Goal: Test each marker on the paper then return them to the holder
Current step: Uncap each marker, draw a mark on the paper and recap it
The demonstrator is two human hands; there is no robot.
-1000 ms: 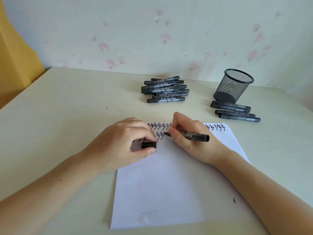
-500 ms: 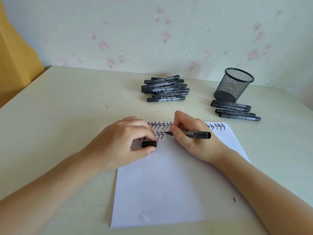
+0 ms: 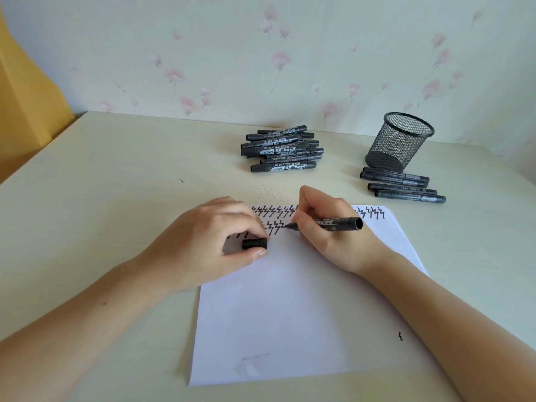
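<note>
A white sheet of paper (image 3: 290, 314) lies on the table with rows of black zigzag marks along its top. My right hand (image 3: 333, 230) grips an uncapped black marker (image 3: 336, 222), its tip touching the paper at the end of the second row. My left hand (image 3: 208, 242) rests on the paper's upper left corner and pinches the marker's black cap (image 3: 254, 243) between thumb and forefinger. A pile of several black markers (image 3: 282, 149) lies at the back middle. The black mesh holder (image 3: 398, 142) stands at the back right.
Several more black markers (image 3: 401, 185) lie side by side in front of the holder. The table (image 3: 101, 198) is pale beige, against a flowered wall. A small ink mark (image 3: 400, 336) sits on the table right of the paper. A yellow surface (image 3: 26, 97) stands at the far left.
The marker's tip has shifted slightly up and right along the second row of zigzags. My left hand and the cap have stayed put.
</note>
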